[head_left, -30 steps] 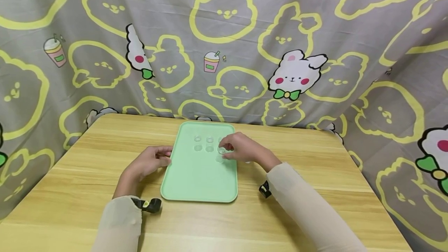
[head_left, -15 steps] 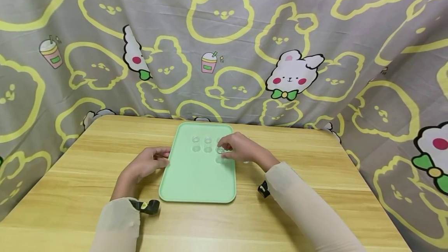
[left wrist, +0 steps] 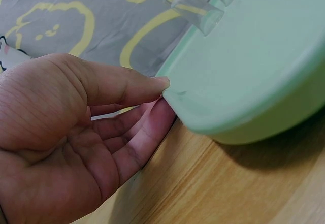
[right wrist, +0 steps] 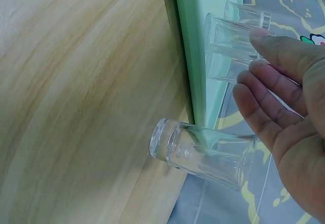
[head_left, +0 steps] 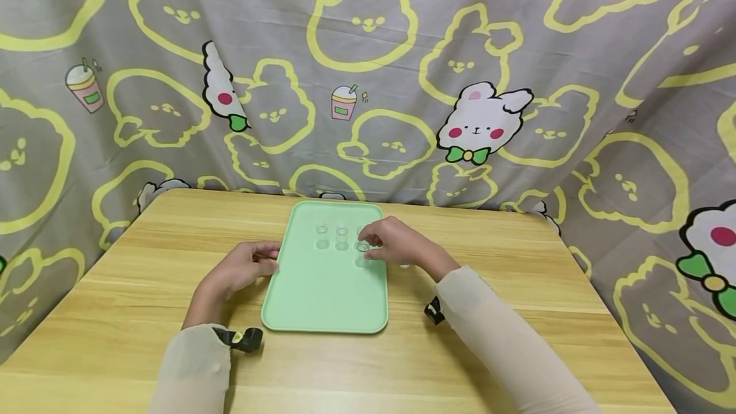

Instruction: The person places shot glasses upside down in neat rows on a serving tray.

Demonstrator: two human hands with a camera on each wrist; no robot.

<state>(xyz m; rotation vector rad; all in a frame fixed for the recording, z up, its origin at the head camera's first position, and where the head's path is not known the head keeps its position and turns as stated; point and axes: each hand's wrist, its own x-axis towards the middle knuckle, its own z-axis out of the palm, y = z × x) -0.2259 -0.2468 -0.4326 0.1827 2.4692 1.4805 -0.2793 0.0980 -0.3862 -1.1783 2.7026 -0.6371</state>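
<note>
A light green tray (head_left: 322, 299) lies on the wooden table, several small clear glasses standing in rows on its far part. At its left edge, my left hand (head_left: 241, 267) pinches the rim, thumb on top and fingers beneath, as the left wrist view shows. Over the right side of the tray, my right hand (head_left: 397, 241) holds a shot glass (head_left: 362, 255) near its top between thumb and fingers. That glass is upright, in front of the row of glasses (head_left: 342, 238). Part of the row is hidden behind the right hand.
Off the tray, another shot glass (right wrist: 203, 150) stands on the table to the right, mostly hidden under the right hand in the head view. A patterned grey curtain (head_left: 276, 30) hangs behind the table's far edge.
The head view has shifted slightly. Both hands keep their grips, the left on the tray rim and the right on the shot glass, with hardly any movement.
</note>
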